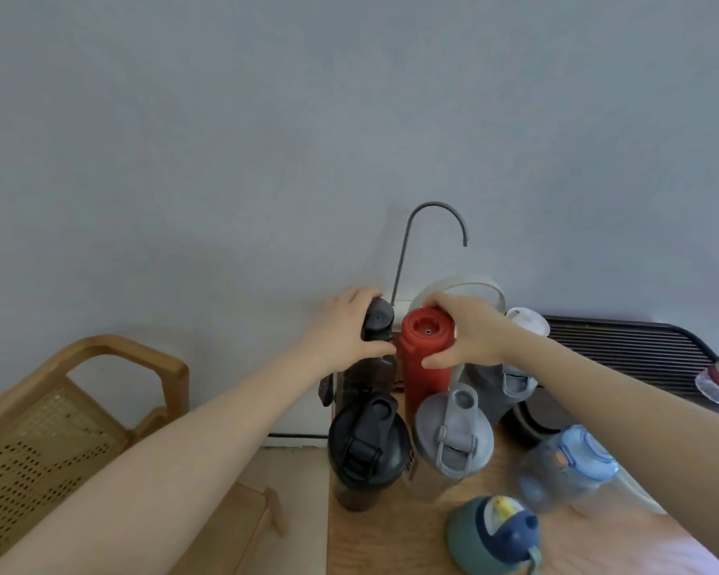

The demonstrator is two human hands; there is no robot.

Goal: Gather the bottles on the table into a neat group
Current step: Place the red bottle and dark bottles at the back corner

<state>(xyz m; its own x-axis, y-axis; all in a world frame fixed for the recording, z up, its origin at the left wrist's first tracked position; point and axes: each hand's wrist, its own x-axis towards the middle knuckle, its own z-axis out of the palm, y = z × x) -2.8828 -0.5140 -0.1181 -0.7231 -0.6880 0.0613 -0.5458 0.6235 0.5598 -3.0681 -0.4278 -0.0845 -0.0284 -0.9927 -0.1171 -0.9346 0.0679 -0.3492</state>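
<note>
Head view shows a wooden table (pixel 395 545) with bottles crowded at its far edge. At 12 o'clock a thin curved spout (pixel 432 209) rises behind them; at 9 o'clock stands a cane chair (pixel 59 408). Left hand (pixel 349 325) grips the dark bottle (pixel 374 350) near its cap. Right hand (pixel 465 329) grips the red bottle (pixel 426 354), touching beside it. Nearer stand a black shaker (pixel 366 450) and grey shaker (pixel 453 441), lids closed; their contents cannot be told.

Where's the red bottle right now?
The red bottle stands upright at the table's back, gripped by the right hand, beside the dark bottle the left hand holds.
</note>
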